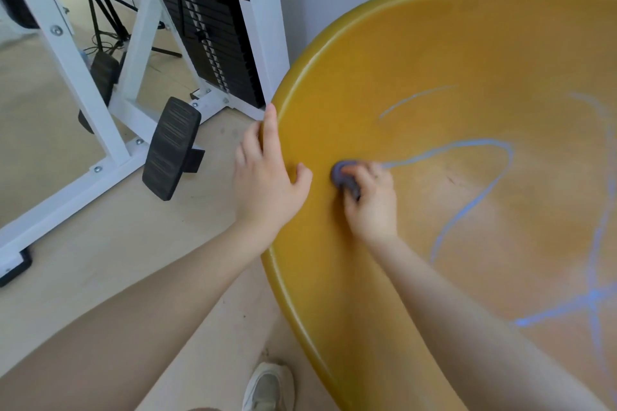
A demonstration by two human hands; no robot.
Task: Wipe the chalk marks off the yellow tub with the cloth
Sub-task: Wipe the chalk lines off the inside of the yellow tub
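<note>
A big round yellow tub [434,53] fills the right side of the view, tilted toward me. Pale blue chalk marks [467,207] loop across its inner face, with a short stroke higher up and a crossing of lines at the lower right. My left hand [267,177] grips the tub's left rim, thumb inside and fingers over the edge. My right hand [370,200] is closed on a small bunched grey-purple cloth [344,175], pressed against the inner wall at the left end of a chalk line.
A white-framed weight machine with a black plate stack [213,30] and a black foot pedal [170,147] stands on the pale floor left of the tub. A tripod stands behind it. My shoe [267,387] shows at the bottom. Shelves with containers sit at top right.
</note>
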